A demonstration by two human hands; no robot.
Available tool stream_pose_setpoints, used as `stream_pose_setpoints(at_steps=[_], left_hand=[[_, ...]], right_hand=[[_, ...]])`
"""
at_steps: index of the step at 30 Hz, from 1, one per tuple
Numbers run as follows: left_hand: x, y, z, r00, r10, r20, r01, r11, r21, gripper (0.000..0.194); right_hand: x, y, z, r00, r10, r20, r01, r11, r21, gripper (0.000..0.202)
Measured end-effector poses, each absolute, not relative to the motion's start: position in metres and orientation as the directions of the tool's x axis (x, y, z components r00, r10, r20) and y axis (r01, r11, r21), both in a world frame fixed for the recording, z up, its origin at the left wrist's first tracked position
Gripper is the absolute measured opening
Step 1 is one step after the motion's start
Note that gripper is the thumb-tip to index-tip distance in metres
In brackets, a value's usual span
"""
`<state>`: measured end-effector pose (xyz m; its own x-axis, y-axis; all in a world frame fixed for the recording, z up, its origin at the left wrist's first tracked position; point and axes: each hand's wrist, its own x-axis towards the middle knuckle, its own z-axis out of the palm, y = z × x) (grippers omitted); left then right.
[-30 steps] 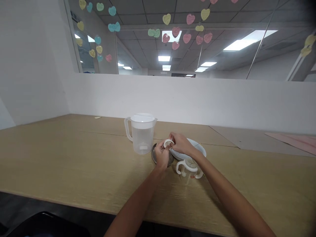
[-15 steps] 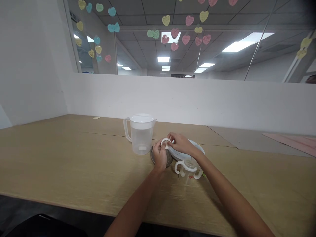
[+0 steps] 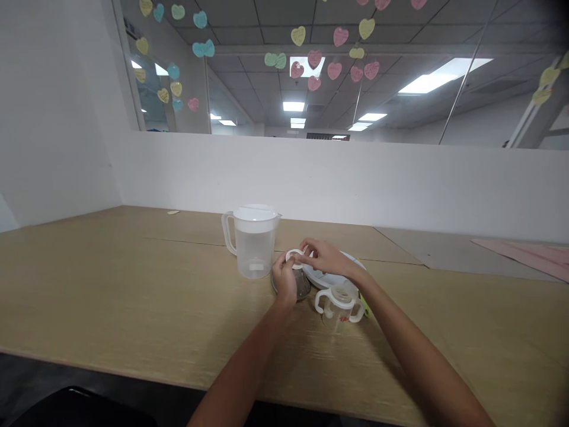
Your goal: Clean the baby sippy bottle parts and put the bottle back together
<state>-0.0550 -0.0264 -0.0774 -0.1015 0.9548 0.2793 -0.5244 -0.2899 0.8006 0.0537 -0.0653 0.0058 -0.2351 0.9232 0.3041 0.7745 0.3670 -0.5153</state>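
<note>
My left hand (image 3: 284,279) is closed on a white ring (image 3: 290,254), which looks like a bottle collar, and holds it up above the table. From the right, my right hand (image 3: 326,258) reaches over with bent fingers pinching the ring's right edge. Just below the hands lies a dark grey round object (image 3: 303,287), partly hidden by my left hand. A clear baby bottle (image 3: 338,308) with two white handles and red print stands near my right forearm, its top uncovered.
A translucent lidded pitcher (image 3: 255,246) stands left of my hands. Behind my right hand lies a white plate or basin (image 3: 323,281). Something yellow-green (image 3: 365,306) shows behind the bottle. Pink sheet material (image 3: 524,258) lies at the far right, by the wall.
The white ring has shifted slightly left and turned a little in my hands. My right hand has moved slightly left with it. The pitcher and bottle stay put.
</note>
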Motion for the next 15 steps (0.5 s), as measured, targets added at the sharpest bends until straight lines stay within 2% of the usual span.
stream_pose_setpoints(at_steps=[4, 8, 11, 13, 15], left_hand=[[-0.053, -0.025, -0.075, 0.007, 0.978, 0.208, -0.755, -0.131, 0.642, 0.025], [-0.049, -0.028, -0.074, 0.033, 0.973, 0.228, -0.756, -0.125, 0.643, 0.031], [-0.053, -0.038, -0.067, 0.053, 0.961, 0.271, -0.653, -0.172, 0.738, 0.029], [-0.072, -0.05, -0.059, 0.11, 0.93, 0.351, -0.498, -0.253, 0.829, 0.033], [-0.111, -0.067, -0.055, 0.144, 0.873, 0.467, -0.29, -0.414, 0.863, 0.045]], right_hand=[[0.067, -0.07, 0.015, -0.141, 0.951, 0.275, 0.714, 0.29, -0.638, 0.038], [0.064, -0.07, 0.015, -0.244, 0.94, 0.236, 0.654, 0.34, -0.676, 0.039], [0.058, -0.076, 0.015, -0.255, 0.926, 0.278, 0.663, 0.376, -0.647, 0.037], [0.06, -0.084, 0.017, -0.238, 0.926, 0.293, 0.687, 0.374, -0.623, 0.038], [0.068, -0.091, 0.021, -0.195, 0.929, 0.316, 0.731, 0.352, -0.584, 0.037]])
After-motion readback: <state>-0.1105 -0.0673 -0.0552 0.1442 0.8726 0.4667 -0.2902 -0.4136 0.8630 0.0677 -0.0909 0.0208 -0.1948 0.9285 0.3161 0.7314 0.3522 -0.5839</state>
